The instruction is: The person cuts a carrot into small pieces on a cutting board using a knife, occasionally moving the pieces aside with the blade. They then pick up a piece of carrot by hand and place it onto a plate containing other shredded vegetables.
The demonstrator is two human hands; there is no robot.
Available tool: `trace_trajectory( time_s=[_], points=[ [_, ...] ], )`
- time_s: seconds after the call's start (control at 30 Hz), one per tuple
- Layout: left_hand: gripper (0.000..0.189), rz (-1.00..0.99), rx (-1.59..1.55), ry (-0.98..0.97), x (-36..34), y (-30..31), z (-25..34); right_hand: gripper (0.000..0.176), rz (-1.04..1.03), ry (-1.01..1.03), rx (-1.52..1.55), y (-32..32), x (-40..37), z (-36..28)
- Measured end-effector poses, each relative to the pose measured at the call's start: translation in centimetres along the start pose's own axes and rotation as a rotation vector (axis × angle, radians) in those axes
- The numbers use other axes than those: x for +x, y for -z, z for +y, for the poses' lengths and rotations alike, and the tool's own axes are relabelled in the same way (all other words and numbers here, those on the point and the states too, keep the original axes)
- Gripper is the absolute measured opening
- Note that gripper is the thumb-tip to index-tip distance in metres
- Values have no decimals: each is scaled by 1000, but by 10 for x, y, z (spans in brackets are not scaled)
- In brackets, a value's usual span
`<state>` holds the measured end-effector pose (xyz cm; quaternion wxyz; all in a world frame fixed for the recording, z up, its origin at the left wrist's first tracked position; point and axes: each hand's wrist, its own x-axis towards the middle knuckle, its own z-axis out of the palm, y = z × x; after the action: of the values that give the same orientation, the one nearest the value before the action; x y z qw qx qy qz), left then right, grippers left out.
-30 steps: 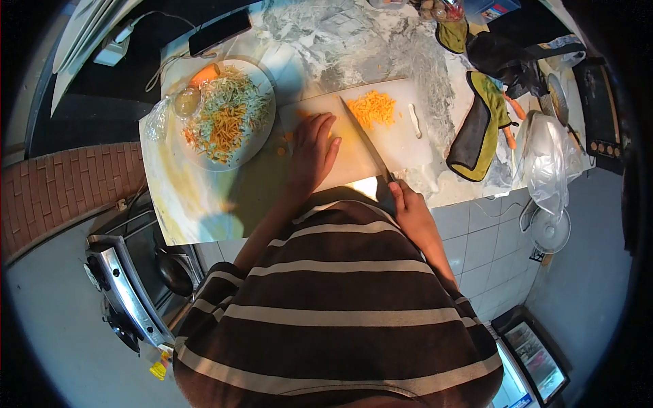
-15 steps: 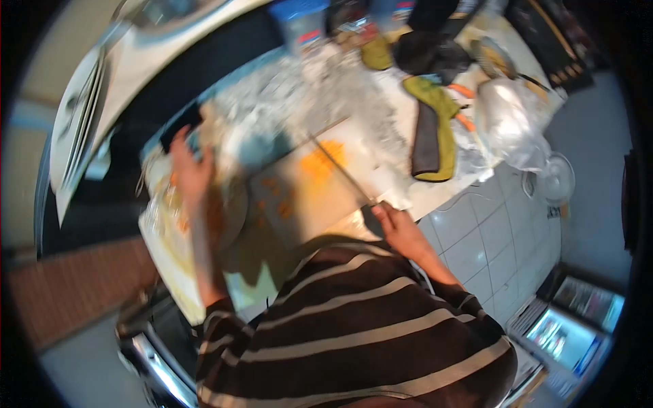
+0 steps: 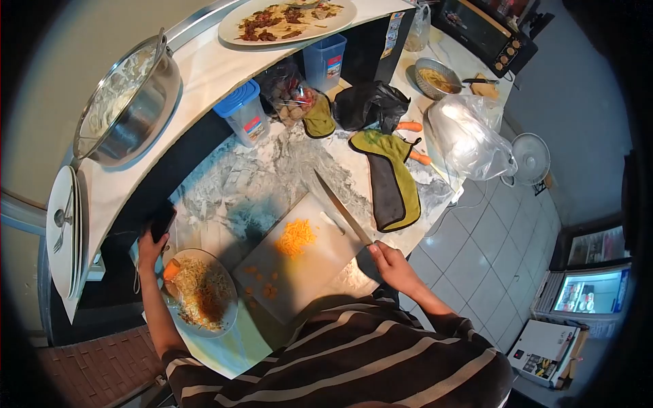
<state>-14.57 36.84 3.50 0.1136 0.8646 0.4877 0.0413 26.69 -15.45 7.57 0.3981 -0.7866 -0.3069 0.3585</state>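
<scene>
A long knife (image 3: 342, 210) points up and left over the right edge of a pale cutting board (image 3: 320, 272), its handle in my right hand (image 3: 393, 264). Diced orange pieces (image 3: 295, 237) lie in a pile on the board, with a few more bits at its shadowed left part. At the left, my left hand (image 3: 151, 246) is closed around a dark phone-like object (image 3: 162, 223). Just below that hand, a plate (image 3: 228, 314) holds shredded food and a larger orange piece.
Green-and-grey mitts (image 3: 396, 190), carrots (image 3: 409, 126), a black bag (image 3: 371, 105) and a clear plastic bag (image 3: 462, 132) lie beyond the board. A raised counter (image 3: 197, 64) holds a steel pot (image 3: 129, 102), stacked plates (image 3: 62, 238) and a food platter (image 3: 289, 20).
My left hand has moved down and left and is now closed around the dark object. The camera view has shifted, bringing the raised counter's pot and platter into sight.
</scene>
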Motion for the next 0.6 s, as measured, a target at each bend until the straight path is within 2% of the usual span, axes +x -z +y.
trace_trajectory(
  time_s=[0.07, 0.17, 0.3, 0.37, 0.47, 0.53, 0.6],
  points=[
    [77, 20, -210, 30, -4, 3, 0, 39, -3, -5, -9, 1, 2, -4],
    [80, 123, -217, -35, 0, -4, -18, 39, 1, -1, -8, -2, 6, -8],
    [83, 47, -190, 48, 2, -8, -37, 40, -14, -50, -18, -3, 6, -5],
    [85, 41, -300, 66, 7, -19, -58, 40, -13, -53, -11, -5, 6, 2],
    [86, 41, -229, 92, -11, 10, -19, 41, -3, -54, -10, -3, 4, 4],
    [88, -12, -194, 136, -10, 6, -34, 41, -13, -50, -8, -7, 5, 0],
    [83, 88, -76, 2, -19, 8, -19, 43, -60, -89, -62, -9, 5, -4]
  ],
)
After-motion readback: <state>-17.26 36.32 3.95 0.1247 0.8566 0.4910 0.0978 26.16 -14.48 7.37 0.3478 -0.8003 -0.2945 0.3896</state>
